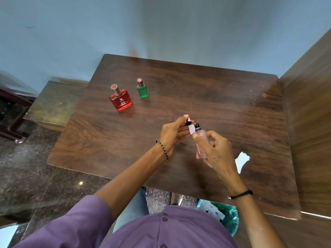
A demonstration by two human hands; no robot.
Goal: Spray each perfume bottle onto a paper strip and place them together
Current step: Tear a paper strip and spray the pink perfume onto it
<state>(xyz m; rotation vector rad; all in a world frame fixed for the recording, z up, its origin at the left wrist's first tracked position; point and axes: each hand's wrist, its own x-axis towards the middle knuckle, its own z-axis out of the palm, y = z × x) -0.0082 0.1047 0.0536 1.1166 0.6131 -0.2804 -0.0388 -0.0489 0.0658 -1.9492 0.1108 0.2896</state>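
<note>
Right hand (215,149) gripping an uncapped pink perfume bottle (201,144) above a wooden table (223,108), left hand (174,132) pinching its cap (188,121) and a white paper strip (192,129) beside the nozzle, red bottle (121,99) and green bottle (142,89) standing capped at the far left.

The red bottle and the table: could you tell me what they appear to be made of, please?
Red bottle: likely clear glass holding red liquid; it is see-through and glossy, with a shiny metallic-looking cap collar. Table: dark wood or wood-look laminate; visible grain, soft sheen.
</note>
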